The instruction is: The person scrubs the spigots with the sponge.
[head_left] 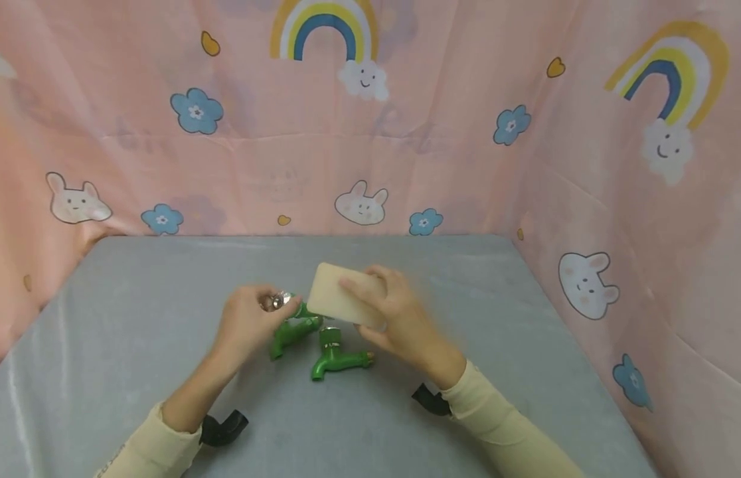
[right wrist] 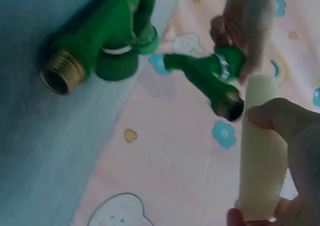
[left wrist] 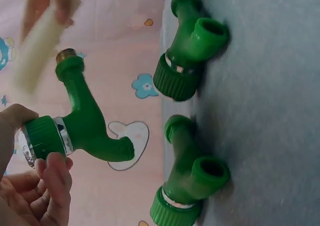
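My left hand pinches a green faucet by its ribbed knob, holding it above the table with the brass threaded end toward the sponge. A cream rectangular sponge is gripped in my right hand, thumb on one face and fingers on the other. In the left wrist view the sponge looks blurred and stands close to the faucet; whether they touch I cannot tell. Below the hands, two more green faucets lie on the table: one nearer faucet and another faucet behind it to the left.
A grey cloth-covered table spreads under everything. Pink printed curtains hang at the back and sides. Black curved pieces, one by the left wrist and one by the right wrist, show beside the sleeves.
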{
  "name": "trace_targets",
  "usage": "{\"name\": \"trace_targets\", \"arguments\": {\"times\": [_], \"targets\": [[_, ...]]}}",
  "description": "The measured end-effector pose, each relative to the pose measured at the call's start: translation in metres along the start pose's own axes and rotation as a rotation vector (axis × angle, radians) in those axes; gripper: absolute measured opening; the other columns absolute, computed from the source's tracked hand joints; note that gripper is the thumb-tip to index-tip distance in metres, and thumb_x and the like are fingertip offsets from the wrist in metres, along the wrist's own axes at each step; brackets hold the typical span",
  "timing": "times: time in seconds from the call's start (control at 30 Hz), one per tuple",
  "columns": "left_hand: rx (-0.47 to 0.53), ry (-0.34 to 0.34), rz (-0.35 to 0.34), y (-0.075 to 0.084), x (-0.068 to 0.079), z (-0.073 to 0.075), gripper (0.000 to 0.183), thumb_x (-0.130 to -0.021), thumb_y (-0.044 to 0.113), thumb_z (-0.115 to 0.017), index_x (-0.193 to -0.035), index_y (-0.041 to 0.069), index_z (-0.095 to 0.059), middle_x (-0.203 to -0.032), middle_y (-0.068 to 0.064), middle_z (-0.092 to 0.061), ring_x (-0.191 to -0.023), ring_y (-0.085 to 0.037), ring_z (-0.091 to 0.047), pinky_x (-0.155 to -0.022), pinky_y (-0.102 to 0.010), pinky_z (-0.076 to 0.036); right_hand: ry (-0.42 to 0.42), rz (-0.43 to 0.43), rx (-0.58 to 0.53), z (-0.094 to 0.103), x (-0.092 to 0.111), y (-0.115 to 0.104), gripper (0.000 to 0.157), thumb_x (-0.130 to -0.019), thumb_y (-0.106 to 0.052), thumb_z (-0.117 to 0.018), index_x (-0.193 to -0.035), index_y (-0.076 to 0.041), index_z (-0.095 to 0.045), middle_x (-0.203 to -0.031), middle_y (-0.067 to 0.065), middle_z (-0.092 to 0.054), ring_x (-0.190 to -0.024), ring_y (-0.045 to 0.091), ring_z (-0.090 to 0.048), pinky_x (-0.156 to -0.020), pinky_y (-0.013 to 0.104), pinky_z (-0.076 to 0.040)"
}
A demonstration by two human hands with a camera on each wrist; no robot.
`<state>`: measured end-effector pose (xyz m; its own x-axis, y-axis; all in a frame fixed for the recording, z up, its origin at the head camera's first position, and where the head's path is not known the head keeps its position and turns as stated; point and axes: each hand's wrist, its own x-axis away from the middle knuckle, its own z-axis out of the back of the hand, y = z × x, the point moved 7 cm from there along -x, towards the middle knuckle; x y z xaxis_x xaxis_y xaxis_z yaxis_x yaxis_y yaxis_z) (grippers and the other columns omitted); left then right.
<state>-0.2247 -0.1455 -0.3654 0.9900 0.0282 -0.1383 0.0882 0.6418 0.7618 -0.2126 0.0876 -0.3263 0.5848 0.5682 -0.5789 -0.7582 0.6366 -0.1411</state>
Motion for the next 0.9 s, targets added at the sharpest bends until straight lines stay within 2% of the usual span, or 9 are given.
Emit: {"name": "trace_targets", "arguments": {"times": [0.1, 0.27, 0.37, 0.47, 0.57, 0.7, 0.8, 0.9], "targets": [[-0.028, 0.047, -0.048, 0.005, 0.002, 0.003, 0.031, -0.088, 0.033, -0.077, -0.086, 0.002, -0.074, -0.058, -0.001, -0.051, -0.054, -0.013, -0.042, -0.047, -0.022, -0.034, -0.102, -0.022, -0.037, -0.013, 0.001, -0.001, 0.069, -0.077, -0.017, -0.083, -0.141, -0.022, -0.060, -0.128, 0.019, -0.056, -0.114, 0.034, -0.054, -0.087, 0.044, -0.055], [-0.069, 0.140, -0.103, 0.009, 0.004, 0.008, 0.034, -0.086, 0.030, -0.080, -0.100, -0.001, -0.075, -0.068, -0.006, -0.059, -0.063, -0.016, -0.049, -0.054, -0.023, -0.040, -0.254, -0.163, -0.159, -0.016, 0.006, 0.016, 0.067, -0.079, -0.015, -0.080, -0.142, -0.022, -0.060, -0.132, 0.019, -0.054, -0.113, 0.031, -0.054, -0.084, 0.039, -0.054], [-0.088, 0.177, -0.150, 0.010, 0.005, 0.008, 0.031, -0.085, 0.027, -0.081, -0.099, 0.000, -0.074, -0.073, -0.007, -0.060, -0.065, -0.018, -0.051, -0.057, -0.023, -0.041, -0.254, -0.219, -0.167, -0.009, 0.008, 0.025, 0.068, -0.079, -0.015, -0.081, -0.142, -0.022, -0.059, -0.133, 0.019, -0.053, -0.111, 0.031, -0.055, -0.082, 0.039, -0.053], [-0.077, 0.177, -0.211, 0.014, 0.006, 0.005, 0.030, -0.084, 0.023, -0.082, -0.102, 0.000, -0.074, -0.081, -0.008, -0.064, -0.072, -0.018, -0.060, -0.061, -0.022, -0.050, -0.210, -0.200, -0.159, -0.007, 0.006, 0.023, 0.069, -0.080, -0.020, -0.082, -0.144, -0.023, -0.057, -0.132, 0.018, -0.054, -0.110, 0.031, -0.056, -0.082, 0.040, -0.054], [-0.008, 0.136, -0.247, 0.017, 0.006, -0.001, 0.034, -0.084, 0.017, -0.083, -0.111, -0.001, -0.073, -0.090, -0.011, -0.063, -0.083, -0.023, -0.069, -0.068, -0.022, -0.060, -0.197, -0.156, -0.175, -0.014, 0.003, 0.014, 0.069, -0.082, -0.025, -0.082, -0.146, -0.024, -0.054, -0.132, 0.017, -0.054, -0.111, 0.030, -0.055, -0.081, 0.037, -0.054], [0.138, 0.099, -0.222, 0.015, 0.004, -0.004, 0.039, -0.085, 0.008, -0.081, -0.121, -0.003, -0.070, -0.101, -0.015, -0.056, -0.095, -0.031, -0.071, -0.075, -0.023, -0.062, -0.224, -0.168, -0.179, -0.027, 0.005, 0.009, 0.068, -0.083, -0.026, -0.081, -0.146, -0.023, -0.055, -0.132, 0.017, -0.054, -0.112, 0.028, -0.055, -0.081, 0.037, -0.055], [0.203, 0.107, -0.203, 0.014, 0.003, -0.002, 0.041, -0.085, 0.004, -0.080, -0.124, -0.004, -0.068, -0.112, -0.018, -0.053, -0.098, -0.037, -0.072, -0.079, -0.025, -0.062, -0.272, -0.205, -0.178, -0.032, 0.009, 0.013, 0.067, -0.085, -0.026, -0.080, -0.147, -0.023, -0.054, -0.133, 0.017, -0.053, -0.109, 0.028, -0.055, -0.080, 0.037, -0.055], [0.213, 0.138, -0.207, 0.014, 0.002, 0.003, 0.043, -0.085, 0.002, -0.080, -0.125, -0.004, -0.067, -0.120, -0.022, -0.054, -0.103, -0.042, -0.071, -0.082, -0.030, -0.062, -0.327, -0.240, -0.190, -0.030, 0.012, 0.020, 0.066, -0.085, -0.024, -0.078, -0.147, -0.021, -0.055, -0.133, 0.018, -0.053, -0.107, 0.028, -0.056, -0.079, 0.037, -0.054]]}}
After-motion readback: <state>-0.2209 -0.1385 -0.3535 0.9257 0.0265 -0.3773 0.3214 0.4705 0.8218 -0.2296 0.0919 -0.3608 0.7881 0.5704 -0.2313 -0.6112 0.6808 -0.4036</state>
